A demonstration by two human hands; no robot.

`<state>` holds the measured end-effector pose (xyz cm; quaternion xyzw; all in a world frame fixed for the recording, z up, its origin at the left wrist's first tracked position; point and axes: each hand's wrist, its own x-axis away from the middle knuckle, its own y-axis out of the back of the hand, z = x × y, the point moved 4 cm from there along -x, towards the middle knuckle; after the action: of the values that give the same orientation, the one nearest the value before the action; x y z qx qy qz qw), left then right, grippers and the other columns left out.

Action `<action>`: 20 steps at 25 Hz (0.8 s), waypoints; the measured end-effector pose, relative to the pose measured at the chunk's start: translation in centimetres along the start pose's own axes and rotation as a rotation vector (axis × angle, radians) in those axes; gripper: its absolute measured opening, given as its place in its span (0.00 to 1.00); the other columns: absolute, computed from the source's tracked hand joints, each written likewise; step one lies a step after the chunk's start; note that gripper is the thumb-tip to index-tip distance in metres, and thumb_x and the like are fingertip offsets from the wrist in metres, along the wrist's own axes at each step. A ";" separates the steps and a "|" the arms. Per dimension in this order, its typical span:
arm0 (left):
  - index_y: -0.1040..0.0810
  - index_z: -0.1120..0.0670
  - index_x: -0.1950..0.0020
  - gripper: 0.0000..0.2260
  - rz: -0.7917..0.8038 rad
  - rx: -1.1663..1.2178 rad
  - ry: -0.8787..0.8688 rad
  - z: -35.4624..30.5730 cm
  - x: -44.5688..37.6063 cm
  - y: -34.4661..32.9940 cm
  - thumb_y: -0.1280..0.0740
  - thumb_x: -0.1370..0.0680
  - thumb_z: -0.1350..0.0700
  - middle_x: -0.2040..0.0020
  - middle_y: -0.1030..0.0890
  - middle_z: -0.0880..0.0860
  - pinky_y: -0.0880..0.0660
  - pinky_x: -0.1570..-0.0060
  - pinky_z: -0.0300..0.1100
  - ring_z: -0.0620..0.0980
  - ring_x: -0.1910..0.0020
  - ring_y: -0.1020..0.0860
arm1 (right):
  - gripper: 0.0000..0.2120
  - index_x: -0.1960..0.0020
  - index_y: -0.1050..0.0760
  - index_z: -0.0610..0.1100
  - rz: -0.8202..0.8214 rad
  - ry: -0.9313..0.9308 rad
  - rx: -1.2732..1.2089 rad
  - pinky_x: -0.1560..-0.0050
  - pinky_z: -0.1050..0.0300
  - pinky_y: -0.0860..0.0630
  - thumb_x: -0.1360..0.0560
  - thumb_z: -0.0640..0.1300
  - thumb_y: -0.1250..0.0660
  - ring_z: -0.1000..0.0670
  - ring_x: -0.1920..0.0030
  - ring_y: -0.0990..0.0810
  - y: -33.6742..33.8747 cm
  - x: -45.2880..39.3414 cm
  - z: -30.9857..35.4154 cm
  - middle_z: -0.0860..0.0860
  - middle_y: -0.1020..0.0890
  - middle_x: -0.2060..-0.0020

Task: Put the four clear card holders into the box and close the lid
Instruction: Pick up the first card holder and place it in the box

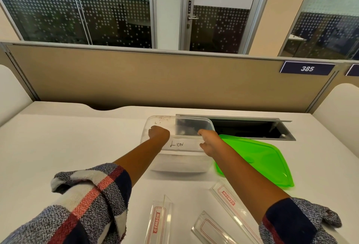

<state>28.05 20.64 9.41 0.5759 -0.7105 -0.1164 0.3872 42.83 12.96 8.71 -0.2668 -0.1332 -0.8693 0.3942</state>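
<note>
A clear plastic box (179, 166) stands open in the middle of the white desk. Both my hands reach into it and hold one clear card holder (184, 144), whose label reads "LION". My left hand (159, 133) is closed on its left end and my right hand (209, 143) grips its right end. Three more clear card holders with red "GEMSON" print lie near the front edge: one (159, 221) at the centre, one (226, 200) to its right under my right forearm, and one (208, 230) lowest. The green lid (260, 160) lies flat to the right of the box.
A cable hatch (250, 129) stands open in the desk behind the box and lid. A tan partition panel (165, 80) closes off the back of the desk. White side dividers stand at the far left and far right.
</note>
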 end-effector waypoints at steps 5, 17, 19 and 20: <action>0.42 0.64 0.28 0.22 -0.045 0.064 -0.114 -0.6 1.6 0.9 0.43 0.22 0.66 0.28 0.34 0.62 0.32 0.31 0.50 0.60 0.31 0.33 | 0.12 0.42 0.29 0.36 -0.035 0.153 0.068 0.35 0.48 0.30 0.25 0.37 0.40 0.48 0.53 0.31 0.9 0.5 0.8 0.46 0.26 0.60; 0.48 0.60 0.25 0.25 -0.133 0.041 -0.440 -0.9 9.7 3.9 0.47 0.22 0.66 0.24 0.43 0.58 0.41 0.28 0.46 0.57 0.26 0.41 | 0.04 0.54 0.32 0.49 0.043 0.528 0.518 0.65 0.59 0.38 0.23 0.41 0.43 0.51 0.51 0.35 2.2 8.4 3.1 0.47 0.33 0.51; 0.48 0.60 0.25 0.25 -0.128 0.041 -0.459 -0.4 11.0 4.1 0.48 0.22 0.66 0.24 0.43 0.57 0.42 0.28 0.45 0.57 0.26 0.41 | 0.08 0.58 0.35 0.53 0.052 0.550 0.545 0.64 0.60 0.38 0.23 0.41 0.43 0.52 0.51 0.38 2.4 9.5 2.9 0.47 0.35 0.51; 0.48 0.60 0.25 0.25 -0.126 0.045 -0.464 0.1 11.7 4.1 0.47 0.22 0.66 0.24 0.42 0.57 0.42 0.29 0.45 0.56 0.26 0.41 | 0.06 0.57 0.33 0.51 0.048 0.569 0.548 0.61 0.59 0.37 0.23 0.41 0.43 0.52 0.51 0.37 2.5 10.2 2.5 0.47 0.32 0.51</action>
<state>24.54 11.25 16.69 0.5856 -0.7455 -0.2536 0.1924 40.09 6.18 16.59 0.0966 -0.2395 -0.8314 0.4920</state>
